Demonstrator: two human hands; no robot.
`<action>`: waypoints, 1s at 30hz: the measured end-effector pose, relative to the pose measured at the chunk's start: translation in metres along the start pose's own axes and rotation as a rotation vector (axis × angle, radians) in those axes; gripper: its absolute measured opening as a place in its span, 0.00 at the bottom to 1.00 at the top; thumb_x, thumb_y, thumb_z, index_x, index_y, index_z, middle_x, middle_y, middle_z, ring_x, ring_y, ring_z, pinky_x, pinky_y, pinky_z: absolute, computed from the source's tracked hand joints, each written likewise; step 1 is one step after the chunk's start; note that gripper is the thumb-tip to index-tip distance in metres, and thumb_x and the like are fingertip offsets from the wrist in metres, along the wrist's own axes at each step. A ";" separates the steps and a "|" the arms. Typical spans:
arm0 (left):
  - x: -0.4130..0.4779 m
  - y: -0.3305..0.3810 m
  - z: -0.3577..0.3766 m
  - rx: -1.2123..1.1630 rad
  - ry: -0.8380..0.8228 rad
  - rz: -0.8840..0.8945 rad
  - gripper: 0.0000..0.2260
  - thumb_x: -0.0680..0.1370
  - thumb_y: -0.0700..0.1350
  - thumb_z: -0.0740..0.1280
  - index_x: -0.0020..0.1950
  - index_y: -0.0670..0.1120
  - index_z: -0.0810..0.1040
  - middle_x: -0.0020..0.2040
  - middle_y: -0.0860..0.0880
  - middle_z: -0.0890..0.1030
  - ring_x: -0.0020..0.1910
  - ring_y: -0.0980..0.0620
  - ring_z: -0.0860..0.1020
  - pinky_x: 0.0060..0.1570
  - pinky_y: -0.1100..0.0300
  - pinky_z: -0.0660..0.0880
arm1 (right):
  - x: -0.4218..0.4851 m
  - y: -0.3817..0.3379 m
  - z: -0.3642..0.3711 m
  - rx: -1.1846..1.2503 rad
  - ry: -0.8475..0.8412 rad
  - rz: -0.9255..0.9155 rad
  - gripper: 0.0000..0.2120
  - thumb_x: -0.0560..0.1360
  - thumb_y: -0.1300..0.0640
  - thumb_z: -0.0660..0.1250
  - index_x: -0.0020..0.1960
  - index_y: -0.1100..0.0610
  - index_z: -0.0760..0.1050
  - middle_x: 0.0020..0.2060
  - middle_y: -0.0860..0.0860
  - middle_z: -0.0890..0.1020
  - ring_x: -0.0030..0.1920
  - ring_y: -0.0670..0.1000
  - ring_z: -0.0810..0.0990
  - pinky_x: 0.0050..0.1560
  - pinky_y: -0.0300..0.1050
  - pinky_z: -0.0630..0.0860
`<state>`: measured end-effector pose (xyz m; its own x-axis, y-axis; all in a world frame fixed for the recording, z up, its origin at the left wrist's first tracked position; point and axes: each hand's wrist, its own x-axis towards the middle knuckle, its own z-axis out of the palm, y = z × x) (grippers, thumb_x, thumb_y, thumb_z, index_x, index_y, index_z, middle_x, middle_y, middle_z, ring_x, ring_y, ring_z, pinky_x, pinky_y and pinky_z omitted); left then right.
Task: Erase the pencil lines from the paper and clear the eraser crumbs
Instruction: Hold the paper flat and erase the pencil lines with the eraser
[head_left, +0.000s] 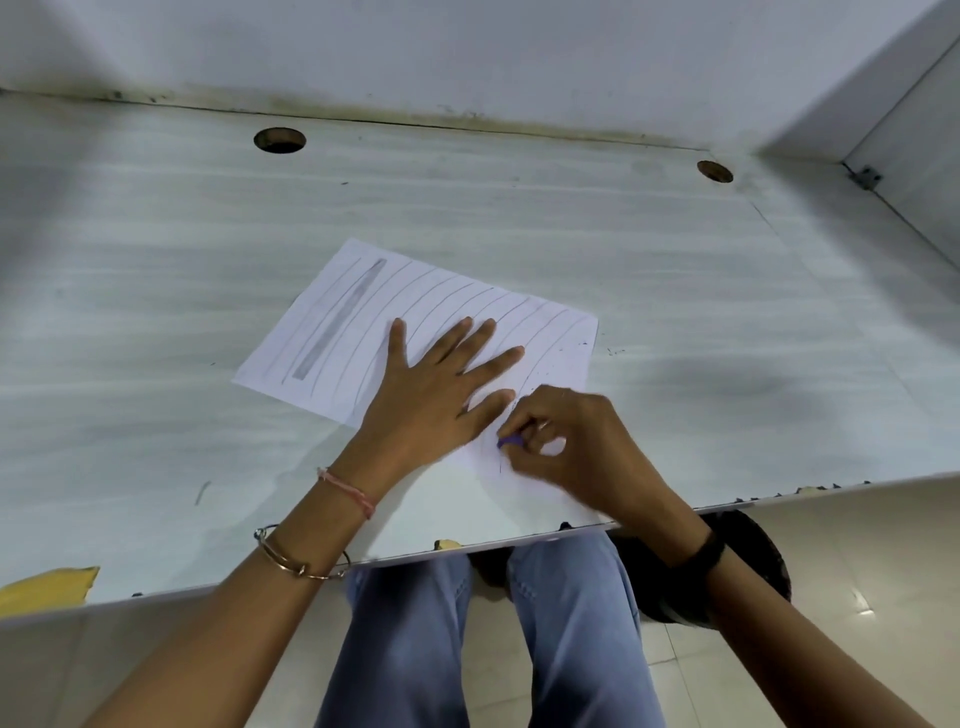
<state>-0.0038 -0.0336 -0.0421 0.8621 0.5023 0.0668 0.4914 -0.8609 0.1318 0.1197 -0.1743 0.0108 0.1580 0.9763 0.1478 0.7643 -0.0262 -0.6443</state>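
Observation:
A white sheet of paper (332, 332) lies on the pale table, covered with long curved pencil lines and one broad grey shaded band at its left. My left hand (436, 395) rests flat on the sheet with fingers spread, pressing it down. My right hand (566, 441) is curled over the sheet's near right part, pinching a small blue-purple eraser (510, 442) against the paper just beside my left little finger. Dark eraser crumbs (563, 353) are scattered on the paper's right side.
The table's near edge (467, 545) runs just below my hands, chipped in places with yellow patches. Two round cable holes (279, 140) (715, 171) sit near the back wall. A side panel stands at the right. My knees in blue jeans show under the table.

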 end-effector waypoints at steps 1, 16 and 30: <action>0.000 0.000 -0.001 -0.005 -0.009 0.000 0.27 0.77 0.67 0.34 0.77 0.65 0.40 0.80 0.56 0.41 0.78 0.55 0.40 0.69 0.32 0.36 | 0.008 0.004 -0.002 -0.035 0.065 0.003 0.06 0.66 0.65 0.74 0.40 0.57 0.82 0.35 0.50 0.81 0.34 0.49 0.78 0.39 0.43 0.77; 0.001 0.001 -0.001 -0.010 0.004 -0.007 0.27 0.77 0.64 0.31 0.77 0.65 0.41 0.80 0.56 0.41 0.78 0.55 0.40 0.68 0.32 0.35 | 0.005 -0.005 -0.003 -0.103 0.025 -0.022 0.06 0.66 0.66 0.73 0.41 0.58 0.82 0.35 0.51 0.81 0.33 0.49 0.79 0.40 0.46 0.78; -0.001 0.001 -0.001 -0.002 0.006 -0.004 0.30 0.75 0.64 0.29 0.77 0.65 0.41 0.80 0.56 0.43 0.79 0.55 0.41 0.69 0.33 0.35 | -0.013 -0.020 0.001 -0.035 -0.166 0.002 0.05 0.67 0.64 0.73 0.42 0.57 0.83 0.36 0.50 0.82 0.35 0.49 0.79 0.40 0.41 0.77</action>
<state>-0.0045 -0.0347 -0.0408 0.8596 0.5058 0.0720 0.4942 -0.8589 0.1342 0.1019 -0.1864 0.0205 0.0566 0.9982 0.0188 0.7859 -0.0330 -0.6175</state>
